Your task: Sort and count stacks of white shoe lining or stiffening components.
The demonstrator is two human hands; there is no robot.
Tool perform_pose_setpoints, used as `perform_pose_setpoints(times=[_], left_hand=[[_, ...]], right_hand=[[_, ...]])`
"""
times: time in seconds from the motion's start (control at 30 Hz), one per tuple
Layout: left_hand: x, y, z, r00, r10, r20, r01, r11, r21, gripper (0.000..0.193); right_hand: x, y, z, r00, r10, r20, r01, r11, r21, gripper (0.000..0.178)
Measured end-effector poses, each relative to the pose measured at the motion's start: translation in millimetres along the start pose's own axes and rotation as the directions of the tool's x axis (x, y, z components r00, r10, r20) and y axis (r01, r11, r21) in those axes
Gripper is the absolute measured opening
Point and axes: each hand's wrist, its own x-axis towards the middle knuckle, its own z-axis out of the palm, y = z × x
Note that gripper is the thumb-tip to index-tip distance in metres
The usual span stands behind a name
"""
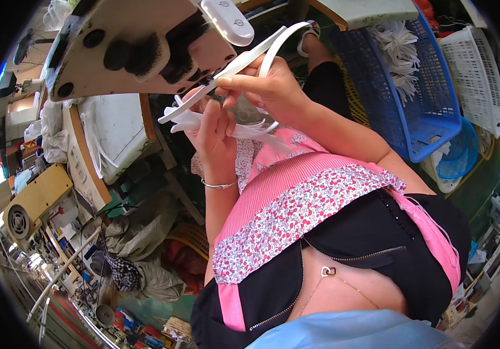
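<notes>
A flat white strap [241, 67] slants across in front of me, its far part curving back in a loop. My right hand [278, 90] pinches it between thumb and fingers. Lower and to the left, my left hand [210, 132] is closed around a bundle of thin white strips [254, 131], whose ends stick out on both sides. The strap's near end passes just above the left fingers. Both hands are over my lap, close to the edge of an off-white machine [142, 26]. Some left fingertips are hidden behind the strips.
A white two-button box [228, 22] is fixed to the machine. At right, a blue plastic crate [411, 142] holds many white strips, beside a white basket [475, 75]. More strips lie on a worktable [127, 125] at left. A pink apron [255, 200] covers my lap.
</notes>
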Motion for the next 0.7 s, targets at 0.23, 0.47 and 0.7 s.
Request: perform_pose_setpoints(times=[0.23,0.47,0.7], left_hand=[[12.0,-1.4,13.3,0.931,0.318,-0.18,-0.135,0.757,0.639,0.009],[10.0,8.7,21.6,0.916,0.216,-0.337,-0.047,0.895,0.444,0.009],[4.7,21.2,10.5,0.924,0.223,-0.311,-0.06,0.888,0.456,0.012]], right_hand=[[1.6,-9.8,-5.0,0.999,0.022,0.045,-0.018,0.996,-0.09,0.019],[4.4,-8.6,-12.5,0.997,-0.058,0.041,0.061,0.995,-0.073,0.021],[0.4,-12.3,-4.7,0.998,-0.047,0.039,0.05,0.996,-0.073,0.02]])
